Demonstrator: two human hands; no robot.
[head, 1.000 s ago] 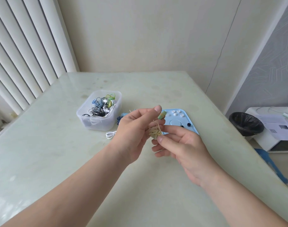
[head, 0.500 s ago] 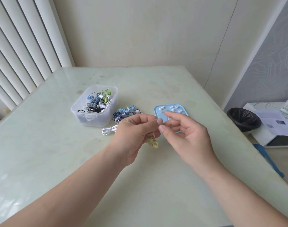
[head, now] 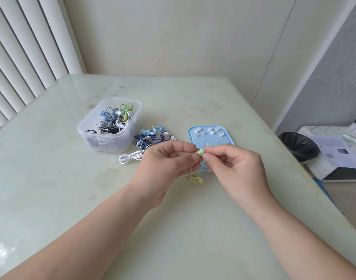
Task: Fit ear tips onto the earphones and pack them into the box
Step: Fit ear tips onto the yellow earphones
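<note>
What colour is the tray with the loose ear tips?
The tray is light blue, clearest in head view.

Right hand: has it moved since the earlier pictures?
Yes. The right hand drew back from the middle of the tray toward its near edge; its fingers now pinch the ear tip.

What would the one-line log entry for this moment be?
left hand: pinches earbud | right hand: pinches ear tip onto it | packing: not yet

earbud (head: 200,152): mostly under fingers (head: 207,158) | blue tray (head: 225,140): near edge hidden
</note>
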